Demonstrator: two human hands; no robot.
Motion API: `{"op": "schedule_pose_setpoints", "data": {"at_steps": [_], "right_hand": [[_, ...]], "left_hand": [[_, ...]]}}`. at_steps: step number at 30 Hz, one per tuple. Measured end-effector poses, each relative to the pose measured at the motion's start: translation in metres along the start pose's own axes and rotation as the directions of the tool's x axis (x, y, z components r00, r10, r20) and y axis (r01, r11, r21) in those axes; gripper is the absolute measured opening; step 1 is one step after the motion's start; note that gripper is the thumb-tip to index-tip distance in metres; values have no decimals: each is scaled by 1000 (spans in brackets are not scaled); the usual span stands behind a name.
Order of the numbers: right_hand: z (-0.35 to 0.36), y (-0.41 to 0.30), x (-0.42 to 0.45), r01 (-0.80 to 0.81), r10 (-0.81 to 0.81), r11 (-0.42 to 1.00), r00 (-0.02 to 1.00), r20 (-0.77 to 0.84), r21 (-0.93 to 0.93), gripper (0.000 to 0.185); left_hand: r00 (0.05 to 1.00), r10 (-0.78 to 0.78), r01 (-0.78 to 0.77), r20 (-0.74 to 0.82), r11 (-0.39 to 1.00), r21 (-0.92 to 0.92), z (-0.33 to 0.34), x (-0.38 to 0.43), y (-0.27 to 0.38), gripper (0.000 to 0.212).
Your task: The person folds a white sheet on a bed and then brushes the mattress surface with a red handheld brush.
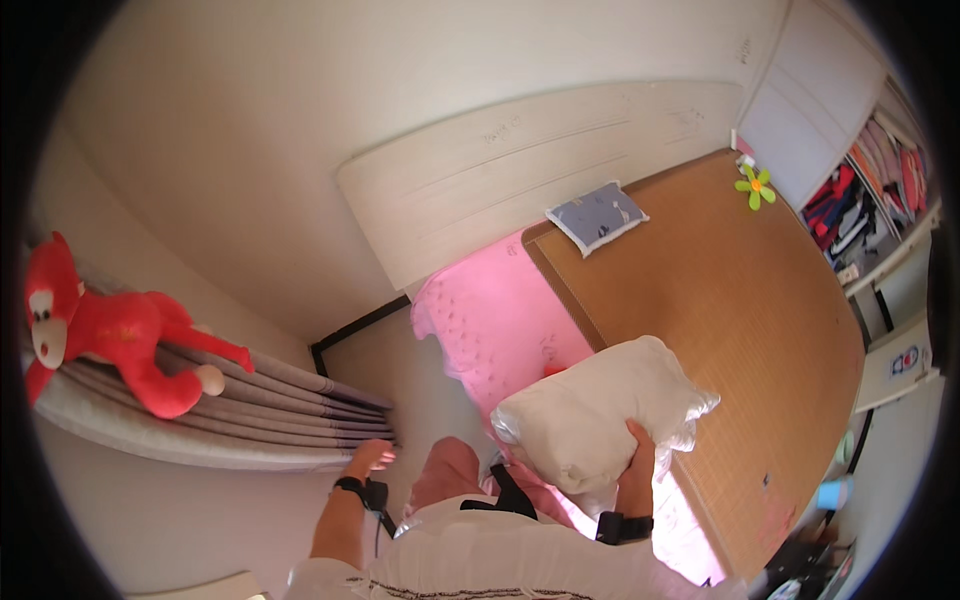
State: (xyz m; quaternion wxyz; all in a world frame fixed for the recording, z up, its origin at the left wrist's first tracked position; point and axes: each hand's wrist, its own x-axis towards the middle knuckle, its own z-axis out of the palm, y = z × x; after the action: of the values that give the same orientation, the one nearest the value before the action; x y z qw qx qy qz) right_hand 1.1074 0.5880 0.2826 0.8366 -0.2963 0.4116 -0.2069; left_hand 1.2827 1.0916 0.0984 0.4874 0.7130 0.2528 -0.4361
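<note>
A plump cream pillow [592,412] is partly wrapped in clear plastic, which shows crumpled at its ends. It is in front of my body, over the side of the bed. My right hand [639,454] grips its near right side, thumb on top and the other fingers hidden. Off to the left, my left hand [373,455] hangs beside the grey curtain [300,405] with loosely bent fingers and nothing visible in it. Both wrists wear black straps with small devices.
The bed carries a woven brown mat [720,300] and a pink sheet [487,315]. A small blue pillow [598,216] lies near the headboard [525,165]. A green toy flower [755,187] rests at the far corner. At left is a red plush monkey [120,330]; at right, an open wardrobe [874,195].
</note>
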Motion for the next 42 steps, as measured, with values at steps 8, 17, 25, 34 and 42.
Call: {"op": "schedule_pose_setpoints", "data": {"at_steps": [8,17,25,34,42], "right_hand": [[68,-33,30,31,-27,999,992,-123,26,57],[147,-4,97,-41,22,999,884,-466,-32,54],[196,42,187,-81,156,986,774,-614,149,42],[213,99,250,-188,249,968,791,-559,165,50],[233,54,261,-229,234,970,790,-567,80,62]], "left_hand": [[949,234,-189,210,959,-213,14,142,188,30],[805,321,-545,499,733,407,214,270,426,17],[816,78,48,572,978,-203,276,291,540,26],[869,41,51,493,984,-172,377,356,616,51],[889,129,68,440,912,-405,433,414,650,73]]}}
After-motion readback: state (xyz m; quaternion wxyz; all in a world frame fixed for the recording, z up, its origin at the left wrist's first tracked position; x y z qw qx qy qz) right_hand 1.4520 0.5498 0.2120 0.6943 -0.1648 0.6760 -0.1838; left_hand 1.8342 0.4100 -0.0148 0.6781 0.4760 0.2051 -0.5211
